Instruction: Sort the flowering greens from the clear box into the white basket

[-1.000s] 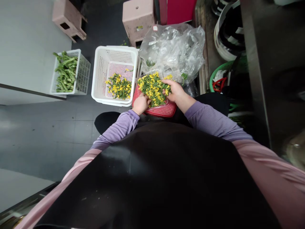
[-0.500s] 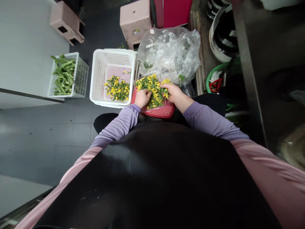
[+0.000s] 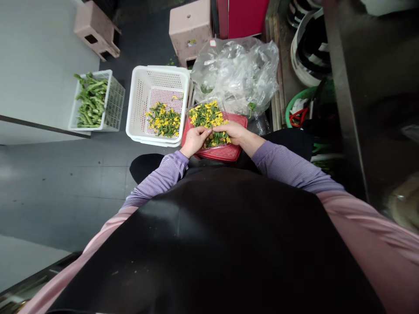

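Observation:
My left hand has its thumb and fingers pinched together at the near left of a pile of yellow-flowered green sprigs. Meeting it fingertip to fingertip, my right hand is closed over some of the sprigs on the pile's right side. What lies right between the fingertips is too small to make out. Under the pile is clear plastic, spread over a red textured surface in front of my lap. Just to the left, a white perforated basket holds a smaller heap of the same sprigs.
A large clear plastic bag lies beyond the pile. Farther left stands a white crate of thick green stalks. Pink stools stand at the back. To the right are a green basin and a metal counter edge.
My right hand has moved left across the sprigs until its fingertips meet my left hand's. More red surface shows at the right. The whole view has shifted slightly.

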`<state>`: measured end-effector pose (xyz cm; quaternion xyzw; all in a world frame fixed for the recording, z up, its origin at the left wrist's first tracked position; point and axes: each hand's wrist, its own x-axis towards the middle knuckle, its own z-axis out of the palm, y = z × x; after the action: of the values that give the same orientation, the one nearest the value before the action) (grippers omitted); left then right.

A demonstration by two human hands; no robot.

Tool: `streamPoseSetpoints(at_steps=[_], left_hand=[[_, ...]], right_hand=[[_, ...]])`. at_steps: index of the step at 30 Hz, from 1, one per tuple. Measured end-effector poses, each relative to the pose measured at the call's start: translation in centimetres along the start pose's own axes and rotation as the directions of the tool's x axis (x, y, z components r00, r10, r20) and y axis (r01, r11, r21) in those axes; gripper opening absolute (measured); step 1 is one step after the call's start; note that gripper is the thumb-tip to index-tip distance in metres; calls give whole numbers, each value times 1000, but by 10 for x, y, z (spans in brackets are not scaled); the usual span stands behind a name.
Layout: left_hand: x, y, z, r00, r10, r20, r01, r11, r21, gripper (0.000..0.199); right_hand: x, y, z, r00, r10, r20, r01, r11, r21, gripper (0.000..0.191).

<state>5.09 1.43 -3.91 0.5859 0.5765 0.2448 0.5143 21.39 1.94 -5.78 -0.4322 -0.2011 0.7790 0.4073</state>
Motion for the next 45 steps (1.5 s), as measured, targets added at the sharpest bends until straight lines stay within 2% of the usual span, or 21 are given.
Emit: streamPoseSetpoints(at_steps=[3, 10, 12, 15, 19, 22, 24, 27, 29, 31, 33, 35, 37, 40, 43, 45], left_hand=[[-3, 2, -2, 1000, 5, 18, -5, 1000, -5, 28], [-6, -3, -9, 992, -18, 121, 22, 999, -27, 29], [-5, -4, -11, 997, 6, 78, -2, 999, -44, 22], [-4, -2, -13, 999, 50, 3, -50, 996, -71, 14], [-4, 2, -18, 998, 54, 21, -54, 998, -29, 8], [-6, 5, -26, 988, 40, 151, -37, 999, -23, 7], [-7, 6, -32, 961, 23, 277, -12, 999, -41, 9], [-5, 5, -35, 909, 3, 416, 17, 999, -45, 15], [0, 1, -35, 899, -39, 436, 32, 999, 23, 20], [11, -5, -32, 949, -74, 307, 23, 986, 167, 30], [27, -13, -27, 998, -35, 56, 13, 935, 354, 38], [45, -21, -19, 989, 52, -136, 22, 870, 493, 30], [62, -27, -8, 978, 69, -199, 51, 837, 544, 17], [79, -33, 9, 968, -12, -250, 151, 823, 548, 7], [83, -35, 19, 951, -41, -306, 206, 823, 529, 6], [77, -34, 18, 938, -45, -343, 209, 863, 460, 12]], right_hand=[[-8, -7, 5, 999, 40, 31, -41, 999, 24, 14], [-5, -10, -1, 982, 95, 165, -83, 993, -81, 11], [-3, -9, -4, 981, 71, 179, -58, 995, -77, 16], [-2, -10, -6, 989, 57, 140, -42, 993, -107, 19], [-4, -13, -6, 989, 72, 130, -48, 983, -178, 19], [-9, -15, -3, 977, 81, 197, -37, 976, -216, 27], [-13, -17, -1, 971, 109, 211, -55, 967, -250, 30], [-15, -20, 0, 972, 130, 197, -79, 965, -249, 26], [-13, -22, -2, 980, 129, 150, -94, 970, -224, 20], [-8, -24, -6, 993, 104, 62, -91, 979, -183, 14], [-3, -27, -10, 998, 46, -32, -49, 991, -124, 10], [2, -28, -13, 995, -16, -94, 9, 997, -73, 9], [5, -28, -14, 989, -52, -139, 44, 997, -58, 10], [8, -26, -13, 978, -87, -192, 76, 995, -68, 11], [9, -24, -13, 973, -95, -210, 81, 994, -75, 11], [10, -23, -13, 974, -76, -213, 62, 996, -72, 10]])
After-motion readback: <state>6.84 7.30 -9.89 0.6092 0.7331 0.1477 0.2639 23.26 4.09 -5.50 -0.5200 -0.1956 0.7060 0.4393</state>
